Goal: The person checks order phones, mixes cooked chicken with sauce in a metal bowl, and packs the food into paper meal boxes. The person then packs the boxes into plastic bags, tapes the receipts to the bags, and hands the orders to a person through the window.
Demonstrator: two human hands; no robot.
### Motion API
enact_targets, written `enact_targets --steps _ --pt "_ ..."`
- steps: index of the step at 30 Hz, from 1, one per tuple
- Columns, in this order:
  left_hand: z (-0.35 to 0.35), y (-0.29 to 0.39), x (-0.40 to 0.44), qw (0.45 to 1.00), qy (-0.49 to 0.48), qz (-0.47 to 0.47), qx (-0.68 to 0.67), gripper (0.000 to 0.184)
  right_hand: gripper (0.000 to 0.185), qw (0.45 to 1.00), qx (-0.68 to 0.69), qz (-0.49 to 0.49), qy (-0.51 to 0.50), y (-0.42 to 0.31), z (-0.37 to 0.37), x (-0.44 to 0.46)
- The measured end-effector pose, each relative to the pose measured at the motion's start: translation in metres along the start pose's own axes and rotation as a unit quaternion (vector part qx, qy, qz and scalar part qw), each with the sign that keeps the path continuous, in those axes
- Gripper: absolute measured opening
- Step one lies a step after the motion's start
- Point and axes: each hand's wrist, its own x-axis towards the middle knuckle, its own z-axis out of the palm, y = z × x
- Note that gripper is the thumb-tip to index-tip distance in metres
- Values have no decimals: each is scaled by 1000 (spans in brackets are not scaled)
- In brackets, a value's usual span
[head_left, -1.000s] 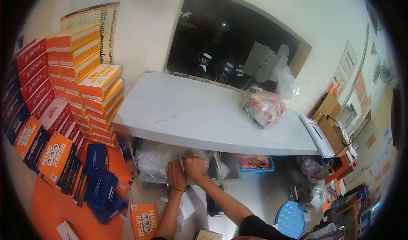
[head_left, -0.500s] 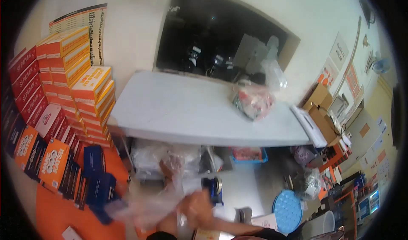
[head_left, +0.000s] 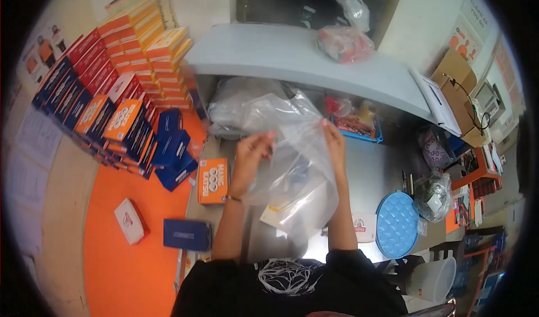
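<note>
A clear plastic bag (head_left: 300,162) hangs spread between my two hands. My left hand (head_left: 251,157) pinches its upper left edge, and my right hand (head_left: 335,148) grips the upper right edge. Through the thin film, a pale box with a yellow edge (head_left: 275,216) shows faintly below. Beside my left wrist stands an orange and dark box (head_left: 213,181) marked Mang Katsu. A pile of clear plastic bags (head_left: 241,101) lies on the shelf behind my hands.
Stacked red, blue and orange boxes (head_left: 126,120) fill the left, on an orange surface (head_left: 112,272). A dark blue box (head_left: 187,234) and white-topped box (head_left: 130,221) lie there. Ahead is a grey counter (head_left: 252,47); at right, a blue round seat (head_left: 397,224) and clear bin (head_left: 432,278).
My view has tilted down. My hands, earlier low and blurred with one reaching toward the shelf, are now raised apart, with the plastic bag spread between them.
</note>
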Motion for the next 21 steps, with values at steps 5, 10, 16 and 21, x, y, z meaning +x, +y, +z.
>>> enact_targets --steps 5,10,16,21 --pt "27 6 -3 931 70 262 244 33 28 983 153 98 -2 -19 -42 -22" --pt "85 10 -24 758 141 457 444 31 23 973 112 106 -173 -20 -63 -39" --pt "86 44 -25 873 -28 187 450 37 33 978 -192 -23 -77 -63 -87 -58" --pt "97 40 -33 907 -25 123 403 38 32 919 -232 -269 -169 -51 -77 -88"
